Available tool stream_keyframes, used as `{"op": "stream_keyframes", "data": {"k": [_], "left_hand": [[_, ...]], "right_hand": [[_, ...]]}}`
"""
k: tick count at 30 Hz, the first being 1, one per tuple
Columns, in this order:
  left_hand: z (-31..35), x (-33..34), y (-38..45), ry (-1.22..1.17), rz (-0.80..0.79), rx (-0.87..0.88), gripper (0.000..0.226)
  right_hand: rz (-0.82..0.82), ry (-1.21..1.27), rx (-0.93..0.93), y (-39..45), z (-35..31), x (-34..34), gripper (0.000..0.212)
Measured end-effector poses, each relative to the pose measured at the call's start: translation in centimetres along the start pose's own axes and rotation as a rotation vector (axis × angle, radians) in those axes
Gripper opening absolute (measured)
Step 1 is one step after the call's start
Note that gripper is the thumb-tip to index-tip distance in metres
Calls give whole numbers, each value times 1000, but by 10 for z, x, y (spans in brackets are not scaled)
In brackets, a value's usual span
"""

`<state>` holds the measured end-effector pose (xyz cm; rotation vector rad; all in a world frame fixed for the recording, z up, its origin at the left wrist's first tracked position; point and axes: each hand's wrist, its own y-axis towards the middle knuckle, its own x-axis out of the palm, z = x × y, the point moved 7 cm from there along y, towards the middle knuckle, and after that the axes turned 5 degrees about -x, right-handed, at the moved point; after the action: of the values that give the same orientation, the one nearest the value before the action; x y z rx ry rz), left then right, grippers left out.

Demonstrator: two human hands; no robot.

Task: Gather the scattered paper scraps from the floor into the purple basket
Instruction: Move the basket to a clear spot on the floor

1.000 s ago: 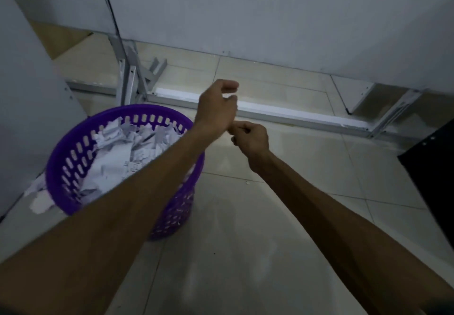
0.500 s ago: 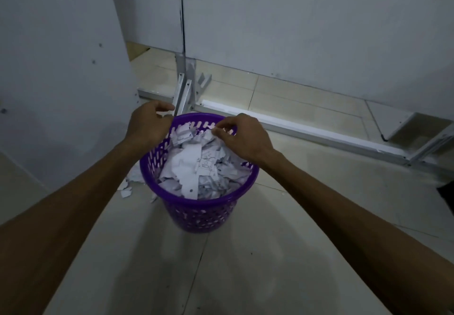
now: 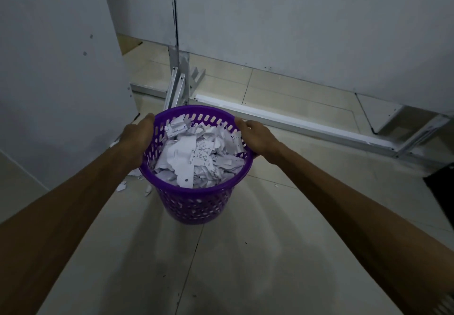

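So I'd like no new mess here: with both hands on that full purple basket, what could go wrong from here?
1. The paper scraps are heaped near the rim of the purple basket; tilting it may spill some.
2. The left hand and right hand grip only the rim, so a slip could tip it.
3. Loose scraps on the floor beside the basket could be missed.

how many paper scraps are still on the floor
About 4 show: three white scraps lie left of the basket, under the left forearm, and a tiny fleck lies to its right. The arm and basket may hide more.
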<state>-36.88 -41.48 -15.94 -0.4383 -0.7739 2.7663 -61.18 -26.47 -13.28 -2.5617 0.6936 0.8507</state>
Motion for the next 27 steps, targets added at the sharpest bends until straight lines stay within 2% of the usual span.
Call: {"op": "stream_keyframes", "data": {"k": [8,15,18,21,27], "left_hand": [[35,37,-13,-49,-172,11,28],[61,139,-44,-125,-378,50,23],[62,178,-56,-166,-417,71,21],[60,211,-63,-186,-449,90,20],[44,235,-54,-217,-437,77,18]], "right_hand": [[244,-36,-43,1,22,-45,54],[437,-31,61,-18,80,-131,56],[517,-75,93,-25,105,-163,56],[552,-94,128,-27,127,-184,57],[512,-48,166,-22,158,-185,55]]}}
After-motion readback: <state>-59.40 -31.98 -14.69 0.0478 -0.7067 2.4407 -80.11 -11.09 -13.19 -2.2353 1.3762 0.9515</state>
